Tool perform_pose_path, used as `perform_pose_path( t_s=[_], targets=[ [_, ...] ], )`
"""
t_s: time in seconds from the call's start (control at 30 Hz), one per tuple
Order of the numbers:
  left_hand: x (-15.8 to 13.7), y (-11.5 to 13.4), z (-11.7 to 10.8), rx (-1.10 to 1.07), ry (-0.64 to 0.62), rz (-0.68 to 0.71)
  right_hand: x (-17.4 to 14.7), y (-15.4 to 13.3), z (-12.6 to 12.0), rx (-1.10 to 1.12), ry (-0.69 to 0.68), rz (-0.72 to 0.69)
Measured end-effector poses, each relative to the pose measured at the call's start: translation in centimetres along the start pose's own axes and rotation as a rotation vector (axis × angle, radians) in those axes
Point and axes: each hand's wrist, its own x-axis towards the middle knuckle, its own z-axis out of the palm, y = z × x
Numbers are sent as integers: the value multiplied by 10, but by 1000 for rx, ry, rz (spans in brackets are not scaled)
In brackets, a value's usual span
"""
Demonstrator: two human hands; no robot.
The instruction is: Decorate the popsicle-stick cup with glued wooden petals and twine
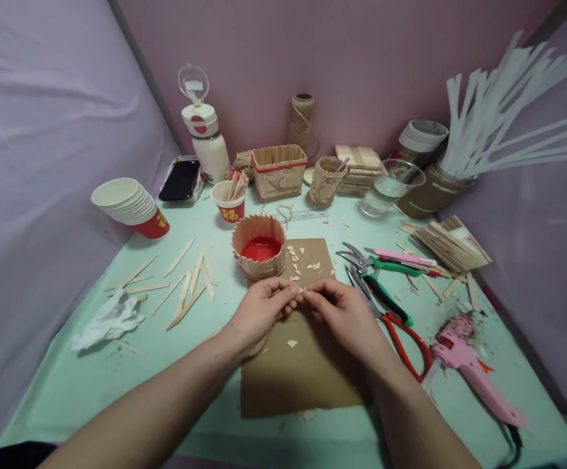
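My left hand [268, 306] and my right hand [339, 309] meet over a brown cardboard sheet [307, 384]. Between their fingertips is a small pale wood chip [301, 291], pinched from both sides. Just beyond my left hand stands a round cup [258, 267] faced with wooden sticks, with a jagged rim and a red inside. Several wood chips [295, 267] are scattered on the cardboard to the right of that cup. One more loose chip [292, 343] lies nearer to me, below my hands.
Pruning shears [385, 296], red-handled scissors [405, 345], a pink craft knife [405, 256] and a pink glue gun [483, 378] lie at right. Loose sticks [193, 273] and crumpled tissue [110, 319] are at left. Stacked paper cups [131, 205], a stick-covered box [279, 172] and a water cup [385, 192] stand farther back.
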Motion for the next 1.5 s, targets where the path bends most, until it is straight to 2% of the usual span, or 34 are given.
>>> perform_pose_path(
  t_s=[0.2,0.53,0.8,1.07,1.2,1.33,1.4,1.5],
  targets=[
    [0,2,0,-152,-20,-107,-2,-4,0,-62,71,-59],
    [-2,5,0,-164,-20,-111,-7,-4,2,-304,188,-404],
    [-2,5,0,-227,-19,-100,-7,-4,2,-366,206,-557],
    [-1,7,-3,-303,-51,-136,-8,0,1,-578,241,-722],
    [-1,7,-2,-291,-60,-144,-7,1,1,-585,238,-713],
    [-2,6,-3,-230,-44,-105,-8,0,2,-468,208,-663],
    [-2,4,-2,-184,-37,-49,-8,-1,3,-369,224,-571],
    [-1,1,-2,-108,-6,46,-7,-4,3,-189,254,-336]
  ],
)
